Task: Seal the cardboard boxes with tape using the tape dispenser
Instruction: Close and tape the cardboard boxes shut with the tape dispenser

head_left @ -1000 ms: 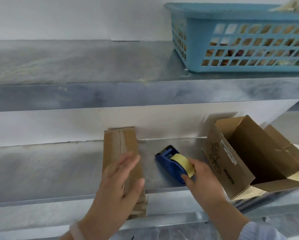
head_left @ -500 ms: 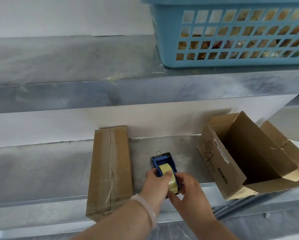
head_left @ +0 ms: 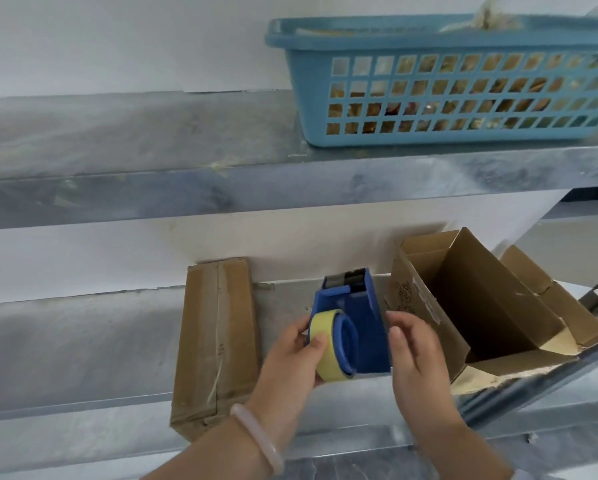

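You are gripping the blue tape dispenser (head_left: 363, 327) with your left hand (head_left: 290, 362), the fingers wrapping its left side and the thumb pressing on the yellow tape roll (head_left: 325, 344). Your right hand (head_left: 418, 358) is hovering just beside the dispenser's right wall with its fingers loosely bent and holding nothing; whether it is touching the wall is too blurred to tell. The dispenser is sitting in your grip in front of the lower metal shelf (head_left: 65, 341), between the closed cardboard box (head_left: 214, 341) on your left and the open cardboard box (head_left: 481, 306) lying tilted on your right. A pale bracelet (head_left: 259, 434) is circling your left wrist, and a blue basket (head_left: 463, 91) is standing on the upper shelf (head_left: 152, 140)
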A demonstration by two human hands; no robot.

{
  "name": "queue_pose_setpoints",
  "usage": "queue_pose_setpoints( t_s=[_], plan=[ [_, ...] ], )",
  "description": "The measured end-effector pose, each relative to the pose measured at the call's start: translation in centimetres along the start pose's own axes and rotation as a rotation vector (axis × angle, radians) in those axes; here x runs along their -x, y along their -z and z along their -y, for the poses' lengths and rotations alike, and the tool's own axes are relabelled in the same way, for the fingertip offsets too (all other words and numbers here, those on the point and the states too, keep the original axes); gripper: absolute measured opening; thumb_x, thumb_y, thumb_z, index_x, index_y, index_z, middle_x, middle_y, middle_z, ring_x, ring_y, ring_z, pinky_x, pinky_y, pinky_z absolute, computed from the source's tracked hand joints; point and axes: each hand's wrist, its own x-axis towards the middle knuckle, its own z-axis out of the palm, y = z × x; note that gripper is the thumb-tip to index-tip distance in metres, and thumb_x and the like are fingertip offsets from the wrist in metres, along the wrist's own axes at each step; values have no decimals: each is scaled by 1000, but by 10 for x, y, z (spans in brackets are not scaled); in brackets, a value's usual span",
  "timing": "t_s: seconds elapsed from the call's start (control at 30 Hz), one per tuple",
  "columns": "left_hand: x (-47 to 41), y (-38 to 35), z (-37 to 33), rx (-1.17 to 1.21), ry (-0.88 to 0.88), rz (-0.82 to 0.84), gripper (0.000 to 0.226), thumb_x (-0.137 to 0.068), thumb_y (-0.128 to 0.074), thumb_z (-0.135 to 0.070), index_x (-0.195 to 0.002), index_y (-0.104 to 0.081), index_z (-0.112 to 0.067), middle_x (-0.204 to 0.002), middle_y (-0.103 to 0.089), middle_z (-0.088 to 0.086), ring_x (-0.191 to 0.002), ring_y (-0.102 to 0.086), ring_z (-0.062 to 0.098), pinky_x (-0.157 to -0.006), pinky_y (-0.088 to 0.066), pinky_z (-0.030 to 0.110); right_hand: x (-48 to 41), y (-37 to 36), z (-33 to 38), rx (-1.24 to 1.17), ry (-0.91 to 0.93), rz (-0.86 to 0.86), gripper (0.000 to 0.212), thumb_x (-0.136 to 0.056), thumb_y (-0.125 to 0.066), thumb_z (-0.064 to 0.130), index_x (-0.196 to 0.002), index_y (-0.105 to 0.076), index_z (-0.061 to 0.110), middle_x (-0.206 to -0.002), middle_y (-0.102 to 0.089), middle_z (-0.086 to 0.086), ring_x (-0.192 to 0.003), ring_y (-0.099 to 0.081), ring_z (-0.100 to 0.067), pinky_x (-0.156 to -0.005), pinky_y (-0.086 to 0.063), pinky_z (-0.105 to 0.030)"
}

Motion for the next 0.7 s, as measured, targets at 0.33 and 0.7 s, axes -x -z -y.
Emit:
queue_pose_setpoints(
  t_s=[0.33, 0.7],
  plan=[
    [15, 29, -40, 407, -10, 281, 40, -91, -50, -19, -129, -58, -11, -123, -65, 19, -114, -61, 38, -89, -54, 54, -15, 12, 49, -894, -408, 504, 32, -89, -53, 32, -104, -76, 17, -104, -72, -12, -87, -70, -19, -73, -58, -35],
    [16, 29, -19, 184, 87, 171, 30, -99, -47, -24, -118, -68, -15, -115, -67, 10, -108, -59, 30, -98, -44, 43, -9, -2, 72, -1137, -354, 557, 37, -80, -62, 35, -99, -77, 9, -72, -65, -9, -63, -65, -20, -64, -58, -38]
  ],
)
